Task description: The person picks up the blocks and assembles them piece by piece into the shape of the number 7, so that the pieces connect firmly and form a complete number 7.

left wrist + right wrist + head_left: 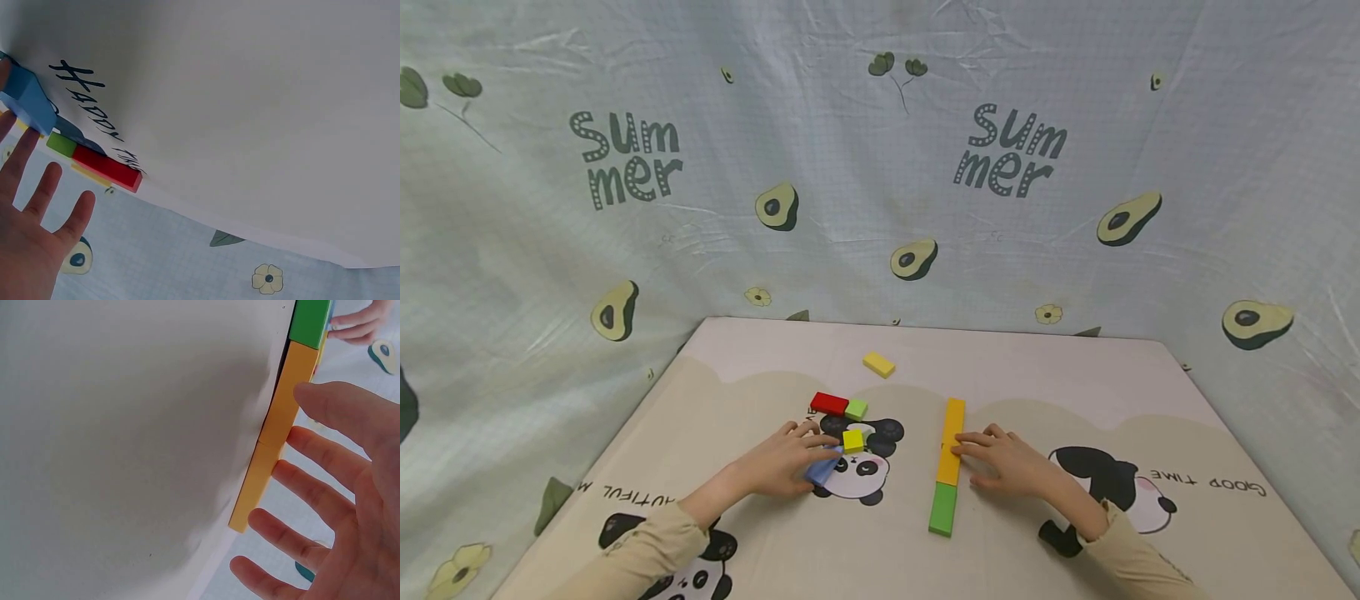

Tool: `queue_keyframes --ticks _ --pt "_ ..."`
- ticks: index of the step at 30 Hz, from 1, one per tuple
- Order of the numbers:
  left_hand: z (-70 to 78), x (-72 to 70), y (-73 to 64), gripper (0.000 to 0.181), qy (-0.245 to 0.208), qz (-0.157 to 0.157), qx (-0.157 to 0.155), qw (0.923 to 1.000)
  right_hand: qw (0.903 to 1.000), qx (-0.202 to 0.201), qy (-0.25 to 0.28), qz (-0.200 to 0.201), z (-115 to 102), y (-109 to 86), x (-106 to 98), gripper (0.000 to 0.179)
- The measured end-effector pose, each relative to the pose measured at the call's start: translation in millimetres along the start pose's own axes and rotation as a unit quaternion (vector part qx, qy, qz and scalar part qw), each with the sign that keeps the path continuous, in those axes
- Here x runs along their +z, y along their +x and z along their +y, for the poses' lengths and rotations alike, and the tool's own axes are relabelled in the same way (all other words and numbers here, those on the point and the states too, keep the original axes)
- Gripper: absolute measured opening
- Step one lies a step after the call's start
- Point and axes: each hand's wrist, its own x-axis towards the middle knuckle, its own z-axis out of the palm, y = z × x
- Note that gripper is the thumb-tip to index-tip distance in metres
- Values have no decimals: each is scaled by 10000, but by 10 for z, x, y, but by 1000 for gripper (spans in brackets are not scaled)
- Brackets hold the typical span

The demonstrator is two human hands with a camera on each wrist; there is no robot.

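In the head view my left hand (784, 460) pinches a blue block (823, 468) between thumb and fingers, low over the panda print. The left wrist view shows this blue block (28, 100) with fingertips at its side. Just beyond it is a small yellow block (853, 441). My right hand (1011, 463) reaches from the right to a straight row of two orange blocks (953, 423) and a green block (943, 509). Its fingers are spread and fairly straight, the fingertips right at the side of the orange blocks (279, 403).
Behind the left hand a red block (830, 404) lies end to end with a light green block (856, 409). Farther back is a yellow rectangular block (878, 365). A printed cloth covers the table (760, 342), and a curtain with avocados (842, 125) hangs behind it.
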Motion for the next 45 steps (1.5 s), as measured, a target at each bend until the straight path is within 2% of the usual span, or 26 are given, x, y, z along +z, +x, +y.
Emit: queue_keyframes --ticks 13,28,37,42,45 --pt "-12 40 -13 48 260 44 93 9996 10000 -15 11 27 -15 -14 2 46" --pt "-9 -8 -1 49 148 4 69 9999 10000 -37 -12 11 0 -27 10 47" --pt "-36 -10 -18 46 29 223 54 9997 9999 46 124 7 -3 -3 14 48" --pt "-40 10 -10 46 -54 238 76 9997 9999 78 131 -3 7 -10 26 47" --pt "-34 3 -6 46 -112 377 126 9991 9998 117 139 -39 5 -10 23 47"
